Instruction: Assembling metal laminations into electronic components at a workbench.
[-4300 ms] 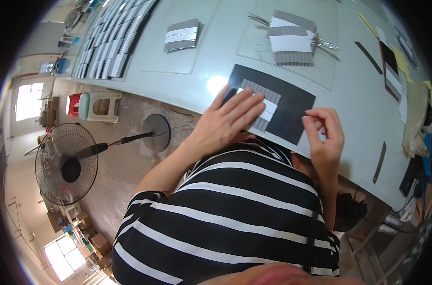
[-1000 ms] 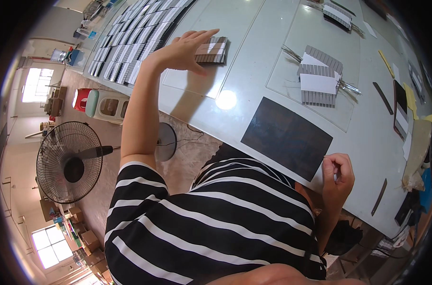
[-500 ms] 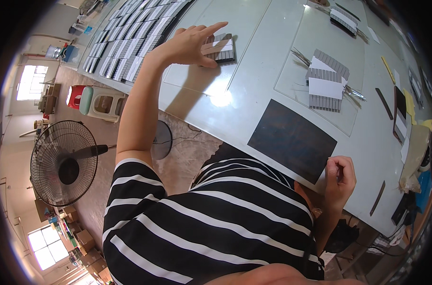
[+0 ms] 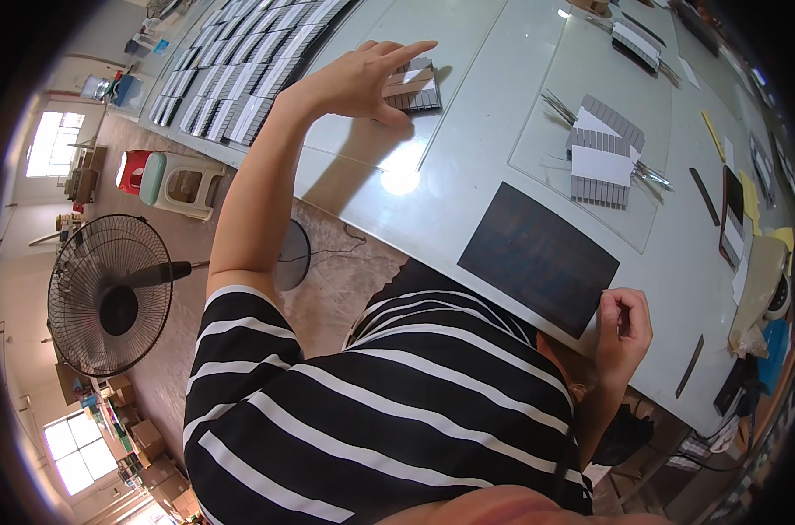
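My left hand (image 4: 355, 80) is stretched far out over the table, its thumb and fingers spread around a small stack of grey-and-white strip cards (image 4: 415, 86). The index finger points past the stack's far side and the thumb lies at its near side; whether they press on it I cannot tell. My right hand (image 4: 623, 331) rests curled at the table's near edge, beside the corner of a black rectangular sheet (image 4: 537, 260). Its fingers are closed, and what they may hold is hidden.
Rows of similar stacks (image 4: 257, 66) fill the table's far left. Fanned cards (image 4: 600, 162) with thin metal wires lie on a glass plate, another stack (image 4: 638, 45) beyond. A phone-like dark object (image 4: 731, 214) lies right. A fan (image 4: 113, 293) and stools (image 4: 183, 184) stand left.
The view has shifted slightly. My left hand and the stack by it sit a little farther right. My right hand stays curled beside the black sheet.
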The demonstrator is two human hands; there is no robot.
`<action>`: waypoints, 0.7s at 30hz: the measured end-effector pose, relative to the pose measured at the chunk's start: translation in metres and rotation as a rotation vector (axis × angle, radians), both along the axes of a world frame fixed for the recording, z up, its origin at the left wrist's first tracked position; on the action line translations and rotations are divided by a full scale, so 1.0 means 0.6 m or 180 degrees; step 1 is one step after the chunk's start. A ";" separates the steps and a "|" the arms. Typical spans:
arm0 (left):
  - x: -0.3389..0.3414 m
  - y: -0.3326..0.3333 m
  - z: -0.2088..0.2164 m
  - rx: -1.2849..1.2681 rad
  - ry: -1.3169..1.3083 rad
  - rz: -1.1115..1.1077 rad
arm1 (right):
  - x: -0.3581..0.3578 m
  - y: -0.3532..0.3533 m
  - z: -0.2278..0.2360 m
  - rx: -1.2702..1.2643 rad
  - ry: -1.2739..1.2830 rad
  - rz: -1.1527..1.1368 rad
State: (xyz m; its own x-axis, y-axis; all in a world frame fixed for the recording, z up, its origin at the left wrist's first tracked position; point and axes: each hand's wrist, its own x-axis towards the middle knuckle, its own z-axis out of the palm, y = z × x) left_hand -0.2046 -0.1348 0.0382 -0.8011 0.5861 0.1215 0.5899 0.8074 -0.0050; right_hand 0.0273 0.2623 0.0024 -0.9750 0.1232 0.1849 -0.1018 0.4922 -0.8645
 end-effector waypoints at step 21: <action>-0.010 -0.003 0.011 0.0069 -0.0121 -0.0096 | -0.002 -0.004 0.002 -0.0166 -0.0051 -0.0094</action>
State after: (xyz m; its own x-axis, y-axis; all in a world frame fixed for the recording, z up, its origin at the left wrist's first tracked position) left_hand -0.2108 -0.1366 0.0451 -0.7873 0.6077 0.1042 0.6136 0.7889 0.0351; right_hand 0.0263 0.2598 0.0038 -0.9736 0.1609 0.1618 -0.0737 0.4491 -0.8904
